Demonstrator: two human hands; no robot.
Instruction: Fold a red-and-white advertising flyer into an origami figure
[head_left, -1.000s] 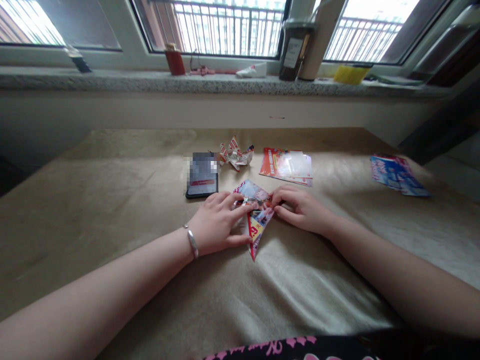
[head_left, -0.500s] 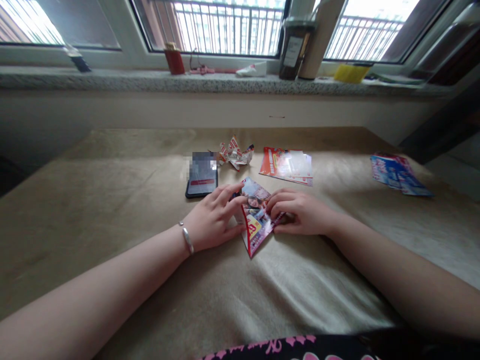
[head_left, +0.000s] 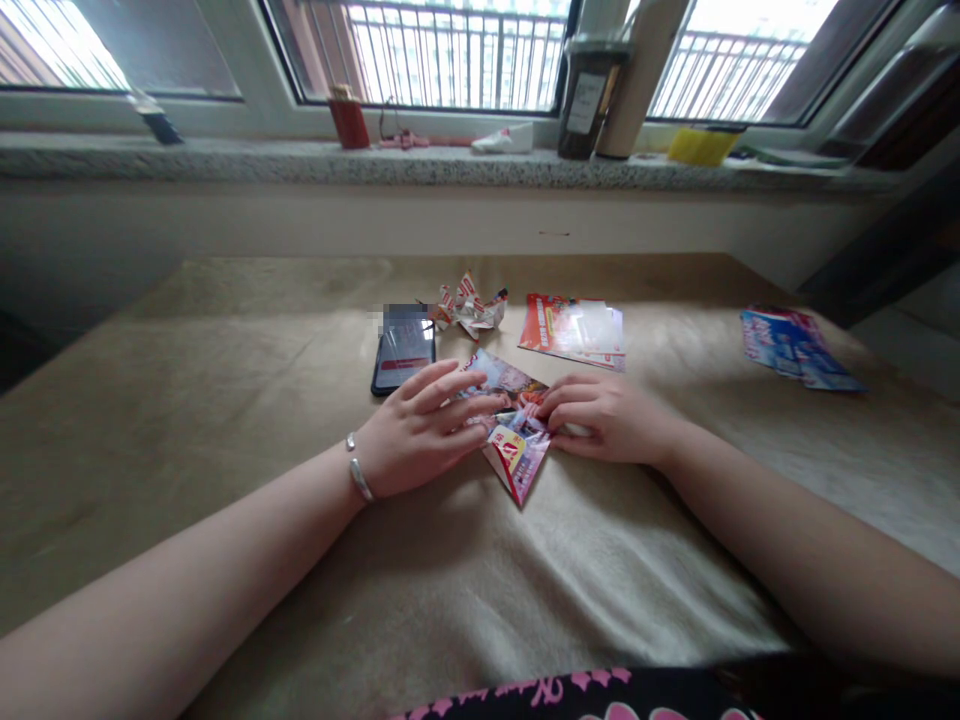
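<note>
A folded piece of glossy printed paper (head_left: 516, 450) lies on the beige cloth-covered table (head_left: 225, 400) in front of me, its pointed tip toward me. My left hand (head_left: 420, 430), with a silver bracelet at the wrist, rests on the paper's left side with fingers stretched out flat across it. My right hand (head_left: 604, 418) presses the paper's right side with fingers curled together on its edge.
A dark phone (head_left: 403, 358) lies just beyond my left hand. Behind it sits a folded paper figure (head_left: 471, 308). A red flyer stack (head_left: 576, 330) lies to its right, and blue flyers (head_left: 795, 348) at the far right. The windowsill (head_left: 420, 165) holds jars and small items.
The paper has been turned and flattened; its tip now points slightly more right. My left hand's fingers have spread flat over it, and my right hand shifted slightly up.
</note>
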